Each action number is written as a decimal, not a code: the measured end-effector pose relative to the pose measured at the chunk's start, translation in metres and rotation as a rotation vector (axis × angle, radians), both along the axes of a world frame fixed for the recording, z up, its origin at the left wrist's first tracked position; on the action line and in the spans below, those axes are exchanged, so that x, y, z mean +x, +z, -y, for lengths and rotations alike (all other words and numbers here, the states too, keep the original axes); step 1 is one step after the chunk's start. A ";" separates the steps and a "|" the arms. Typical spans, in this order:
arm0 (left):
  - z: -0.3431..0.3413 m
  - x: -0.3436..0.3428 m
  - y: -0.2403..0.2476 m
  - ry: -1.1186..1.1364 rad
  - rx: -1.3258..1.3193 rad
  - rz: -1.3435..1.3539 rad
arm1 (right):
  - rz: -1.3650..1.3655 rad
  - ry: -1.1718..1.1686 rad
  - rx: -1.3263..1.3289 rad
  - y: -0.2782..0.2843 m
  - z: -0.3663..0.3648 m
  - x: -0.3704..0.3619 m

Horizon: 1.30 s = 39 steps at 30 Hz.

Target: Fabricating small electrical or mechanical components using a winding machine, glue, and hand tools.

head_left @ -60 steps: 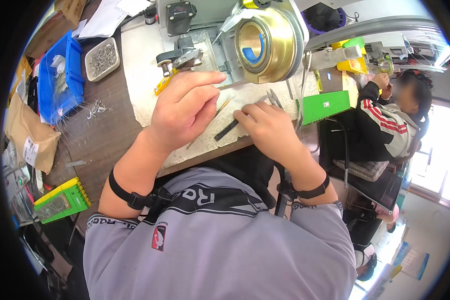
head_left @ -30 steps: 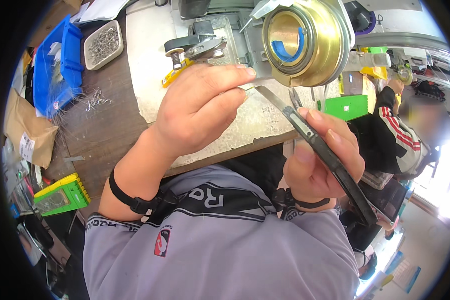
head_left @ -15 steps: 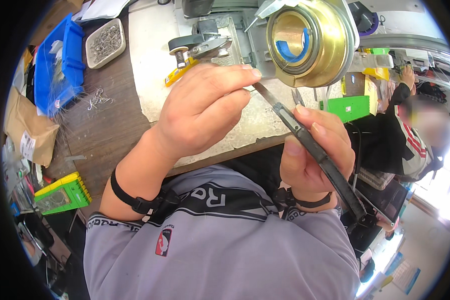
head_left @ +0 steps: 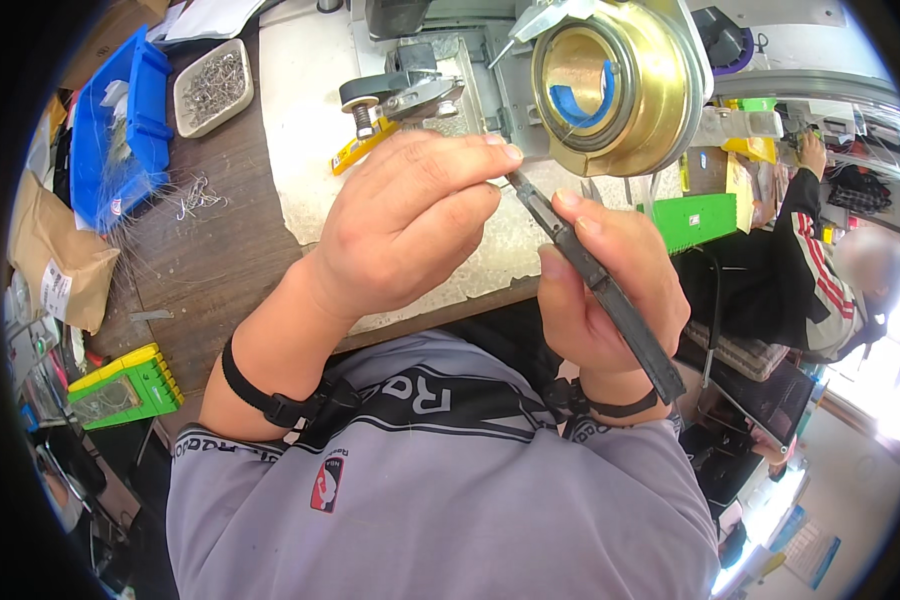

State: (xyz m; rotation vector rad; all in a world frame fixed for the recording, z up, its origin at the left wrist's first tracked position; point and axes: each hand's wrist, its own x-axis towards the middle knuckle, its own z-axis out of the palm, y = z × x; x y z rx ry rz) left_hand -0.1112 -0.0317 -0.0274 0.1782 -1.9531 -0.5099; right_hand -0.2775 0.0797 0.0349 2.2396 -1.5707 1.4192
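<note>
Spreading beyond my forearms, the brown wooden table (head_left: 240, 225) runs out to where the dark edge of my view swallows its far corner. On it lies a pale, stained sheet (head_left: 305, 120), its middle hidden beneath my hands. At the right, a co-worker in a black jacket with red-striped pale sleeves (head_left: 815, 260) sits partly behind my arm. The grey machine's brass-coloured ring (head_left: 660, 80) stands just beyond my hands, the machine's top cut off above. Off to my left sit a blue plastic bin (head_left: 150, 140), its contents blurred, and a crumpled brown paper package (head_left: 70, 255).

My left hand (head_left: 405, 210) has its fingers bent and thumb and forefinger drawn near each other; I can't tell whether they pinch anything. My right hand (head_left: 620, 275) grips a slim black-handled tool with a narrow metal end (head_left: 632, 328), slanting through my fingers, its tip at my left fingertips and partly lost there. Behind my right hand pokes a pointed grey metal tip (head_left: 589, 190), the rest covered. Smallest are the thin metal hooks (head_left: 215, 80) heaped in a white tray (head_left: 205, 131), too tangled to tell apart.
</note>
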 end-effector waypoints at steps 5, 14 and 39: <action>-0.001 0.000 0.001 -0.003 0.011 -0.006 | 0.004 -0.003 -0.013 0.001 0.000 0.001; -0.003 -0.001 -0.001 -0.036 0.006 -0.005 | -0.020 0.009 -0.008 0.004 -0.006 -0.001; -0.008 -0.002 0.000 -0.038 0.111 0.033 | -0.545 0.063 0.347 -0.011 -0.033 -0.041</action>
